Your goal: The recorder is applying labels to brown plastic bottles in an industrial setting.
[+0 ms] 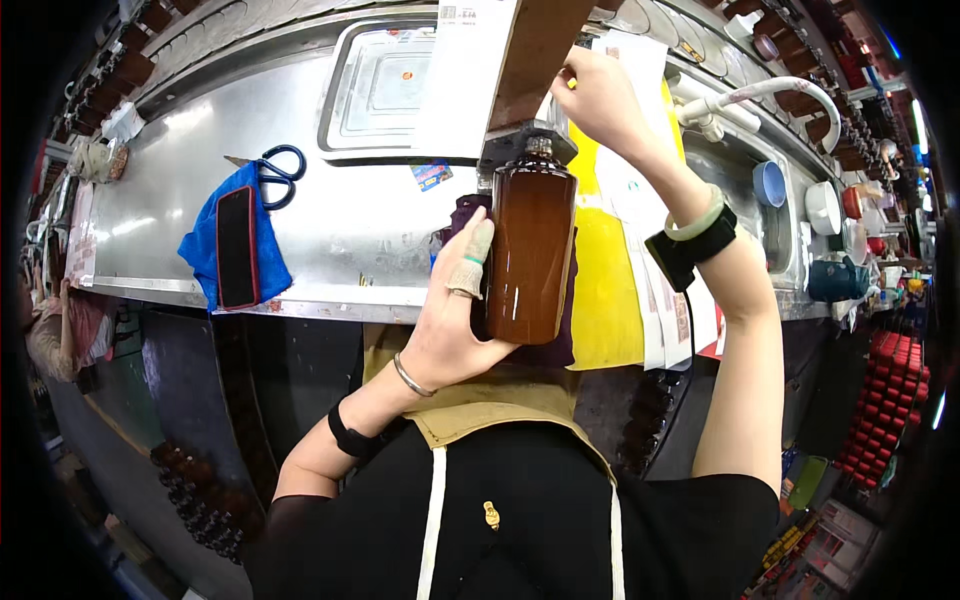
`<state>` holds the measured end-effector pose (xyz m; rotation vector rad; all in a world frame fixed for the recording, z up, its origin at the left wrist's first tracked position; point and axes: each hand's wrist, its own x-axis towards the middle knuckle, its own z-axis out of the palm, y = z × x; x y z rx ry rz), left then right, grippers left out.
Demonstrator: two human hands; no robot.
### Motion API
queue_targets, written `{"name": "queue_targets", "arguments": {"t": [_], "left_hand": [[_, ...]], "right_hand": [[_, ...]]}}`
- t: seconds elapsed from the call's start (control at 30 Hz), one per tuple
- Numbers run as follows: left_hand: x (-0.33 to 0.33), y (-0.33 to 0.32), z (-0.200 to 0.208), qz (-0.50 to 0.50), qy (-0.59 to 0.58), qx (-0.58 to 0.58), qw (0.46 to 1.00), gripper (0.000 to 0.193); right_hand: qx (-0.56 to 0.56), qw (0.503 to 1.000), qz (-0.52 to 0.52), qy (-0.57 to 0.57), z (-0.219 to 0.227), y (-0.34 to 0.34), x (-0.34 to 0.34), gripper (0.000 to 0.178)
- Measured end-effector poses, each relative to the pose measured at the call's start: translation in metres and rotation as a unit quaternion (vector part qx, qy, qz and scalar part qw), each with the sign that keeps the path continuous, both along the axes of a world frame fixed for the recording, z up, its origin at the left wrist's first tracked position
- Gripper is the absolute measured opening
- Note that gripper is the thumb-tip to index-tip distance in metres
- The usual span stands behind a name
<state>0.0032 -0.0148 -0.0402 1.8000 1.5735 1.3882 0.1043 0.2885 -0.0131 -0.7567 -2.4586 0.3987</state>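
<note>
An amber-brown bottle with a clear threaded neck lies in front of me, its neck pointing away. My left hand grips it from the left, thumb by its base and fingers along its side. Cloth covers wrap some of those fingers. The bottle's neck meets a dark holder at the foot of a brown upright block. Just right of that block, my right hand is raised with its fingers curled in. Whatever those fingers hold, if anything, is hidden. Dark purple cloth shows beside the bottle.
On the metal bench lie blue-handled scissors, a blue cloth with a dark phone on it, and a clear-lidded tray. Yellow sheets and white papers lie rightward. A sink with a white faucet stands beyond.
</note>
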Motion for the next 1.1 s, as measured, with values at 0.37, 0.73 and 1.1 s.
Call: {"name": "queue_targets", "arguments": {"t": [0.37,0.73,1.1], "left_hand": [[0.011,-0.007,-0.015,0.032,-0.077,-0.033,0.996,0.102],[-0.004,0.013,0.009,-0.002,-0.467,-0.175,0.867,0.095],[0.009,0.013,0.026,-0.027,-0.378,-0.203,0.903,0.096]], "right_hand": [[0.219,0.967,0.066,0.113,0.086,-0.108,0.068,0.019],[0.248,0.949,0.193,0.016,0.021,-0.205,0.101,0.031],[-0.250,0.952,-0.053,0.171,0.033,-0.176,0.089,0.033]]}}
